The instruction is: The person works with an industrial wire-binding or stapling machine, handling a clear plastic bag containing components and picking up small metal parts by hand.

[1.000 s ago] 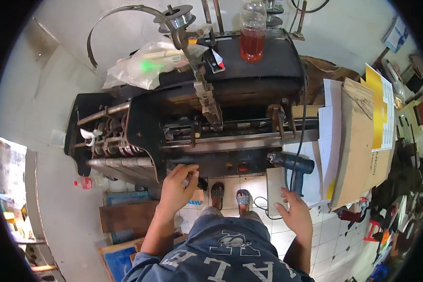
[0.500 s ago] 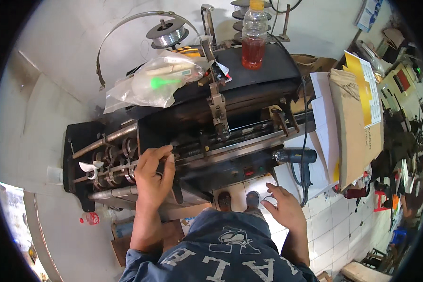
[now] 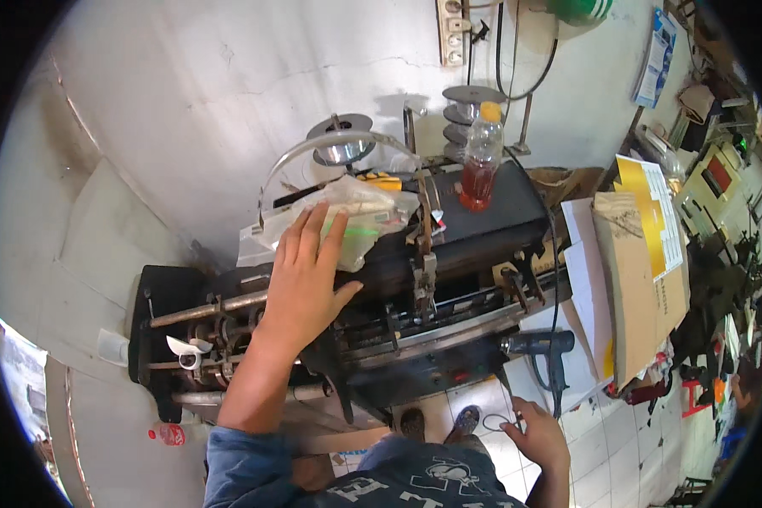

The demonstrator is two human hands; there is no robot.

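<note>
My left hand (image 3: pixel 303 284) is stretched out over the machine's left part, fingers extended and thumb apart. Its fingertips overlap a clear plastic bag (image 3: pixel 360 245) with something green inside; whether they touch it I cannot tell. Low on the right, my right hand (image 3: pixel 540 436) has its thumb and fingers drawn together at a thin dark loop (image 3: pixel 493 421), whose kind is unclear. The long black machine (image 3: pixel 432 372) has metal rods and rollers (image 3: pixel 216 317) at its left end.
A bottle of red liquid (image 3: pixel 480 173) stands on the machine's black top, with wire spools (image 3: pixel 343 152) behind. On the right are a heat gun (image 3: pixel 542 345), its cable and leaning cardboard (image 3: pixel 622 288). A curved metal band (image 3: pixel 330 137) arches over the bag.
My left hand has left the rollers, opened and reached up and away to the bag. My right hand has moved lower and its fingers have closed together. The view has tilted up.
</note>
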